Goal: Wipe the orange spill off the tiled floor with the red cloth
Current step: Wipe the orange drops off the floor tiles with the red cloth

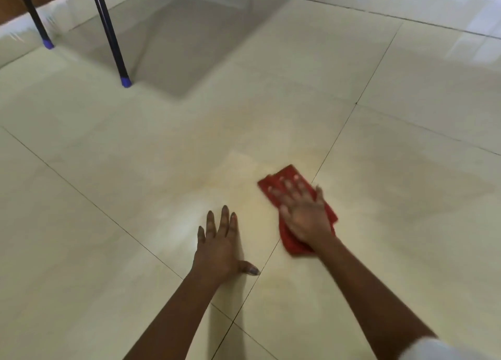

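Mid-wipe at lower centre: the right hand presses flat, spread fingers on the red cloth, left hand open on the tiled floor, while the orange spill seems a faint smear, perhaps mostly gone.

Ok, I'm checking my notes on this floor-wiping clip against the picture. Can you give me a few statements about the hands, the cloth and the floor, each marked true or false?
1. The right hand presses flat on the red cloth. True.
2. The left hand grips a second cloth. False: it holds nothing and rests bare on the tiled floor, fingers straight.
3. The red cloth lies across a grout line. True.
4. The furniture legs end in red caps. False: the caps are blue.
5. A faint yellowish-orange smear shows on the tile left of the cloth. True.
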Demonstrator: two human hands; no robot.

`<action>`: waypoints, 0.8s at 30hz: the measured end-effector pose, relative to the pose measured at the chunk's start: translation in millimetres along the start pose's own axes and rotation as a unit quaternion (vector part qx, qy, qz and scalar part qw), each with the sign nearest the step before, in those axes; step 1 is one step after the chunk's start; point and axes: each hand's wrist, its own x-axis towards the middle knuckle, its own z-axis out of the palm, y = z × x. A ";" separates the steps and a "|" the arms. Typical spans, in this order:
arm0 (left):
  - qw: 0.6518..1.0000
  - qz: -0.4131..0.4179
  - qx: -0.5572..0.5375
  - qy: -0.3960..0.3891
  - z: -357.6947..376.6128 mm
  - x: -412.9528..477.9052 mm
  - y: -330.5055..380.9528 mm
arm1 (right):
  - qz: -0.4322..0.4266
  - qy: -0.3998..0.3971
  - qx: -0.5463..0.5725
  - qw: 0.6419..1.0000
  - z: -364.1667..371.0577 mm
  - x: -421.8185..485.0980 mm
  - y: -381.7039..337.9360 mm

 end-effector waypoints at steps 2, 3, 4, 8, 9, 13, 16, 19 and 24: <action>1.000 0.003 -0.009 -0.001 1.6 2.4 -1.1 | 0.082 0.000 0.030 0.996 -13.6 44.7 -2.0; 1.000 0.007 -0.012 0.001 1.5 2.8 -0.5 | 0.078 -0.003 0.037 0.996 -17.1 59.8 -17.9; 1.000 0.009 -0.014 0.004 1.9 1.6 -2.3 | 0.044 -0.008 0.037 0.998 -15.4 66.0 -41.2; 0.999 0.019 -0.027 0.008 0.5 -2.5 -6.1 | -0.112 -0.027 0.006 0.993 7.3 8.2 -62.5; 0.999 0.017 -0.027 0.008 0.9 -2.4 -5.7 | -0.101 -0.014 0.003 0.995 6.3 2.3 -45.3; 1.000 0.016 -0.025 0.008 3.2 1.7 -3.9 | 0.068 0.001 0.032 0.997 -11.6 51.1 -15.3; 0.999 0.024 -0.032 0.016 1.2 -0.5 -5.0 | -0.011 -0.027 0.050 0.998 -10.1 50.4 -58.4; 0.999 0.030 -0.038 0.016 -4.0 -5.1 -11.8 | -0.100 -0.051 0.056 0.992 -0.9 -1.6 -44.3; 0.998 -0.017 -0.059 -0.004 6.4 -38.3 -52.1 | 0.060 -0.007 0.026 0.998 -0.4 -24.1 12.5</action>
